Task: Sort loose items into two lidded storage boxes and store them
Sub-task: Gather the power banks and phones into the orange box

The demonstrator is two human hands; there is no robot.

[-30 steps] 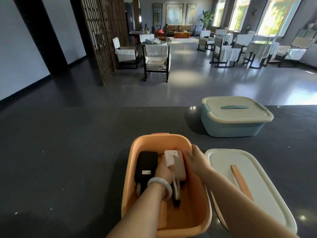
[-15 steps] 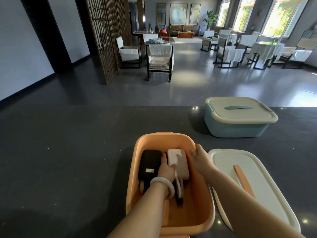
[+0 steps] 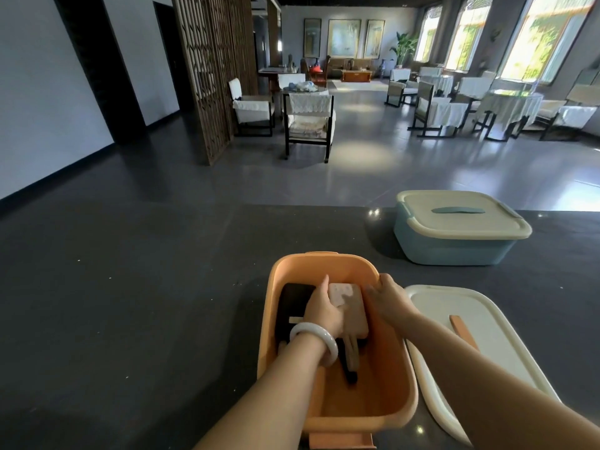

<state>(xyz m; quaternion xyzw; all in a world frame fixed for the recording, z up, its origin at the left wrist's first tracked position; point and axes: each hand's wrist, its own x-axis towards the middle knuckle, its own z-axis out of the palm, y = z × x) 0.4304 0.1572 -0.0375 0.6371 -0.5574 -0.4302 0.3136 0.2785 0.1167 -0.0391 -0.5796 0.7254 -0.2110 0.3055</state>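
Worktop (image 3: 130, 319) carries three units: an orange box (image 3: 269, 323) nearest to me, a white lid (image 3: 435, 306) just beside its right wall, and a blue box (image 3: 454, 251) further back on the right, well apart from both. The orange box stands open. The white lid lies flat with its orange handle (image 3: 464, 332) facing up. The blue box is closed by its own cream lid (image 3: 461, 219).

Contents of the orange box: a black flat device (image 3: 292, 306) lies at the far left of the box floor, and a pale flat device (image 3: 350, 306) lies just beside it on the right. A dark strap-like part (image 3: 349, 365) extends toward me from under the pale flat device. I cannot tell what it belongs to.

Left hand (image 3: 321, 308): inside the box, between the two devices. My fingers curl down round the left edge of the pale flat device and my thumb lies across its top face, so this hand grips it. A white bracelet (image 3: 313, 342) sits on that wrist.

Right hand (image 3: 388, 298): at the right rim of the orange box, close against the right edge of the pale flat device. The hand is blurred, so I cannot tell whether it grips the device, holds the rim or lies open.

Beyond the worktop, chairs (image 3: 308, 125) stand on a grey floor.
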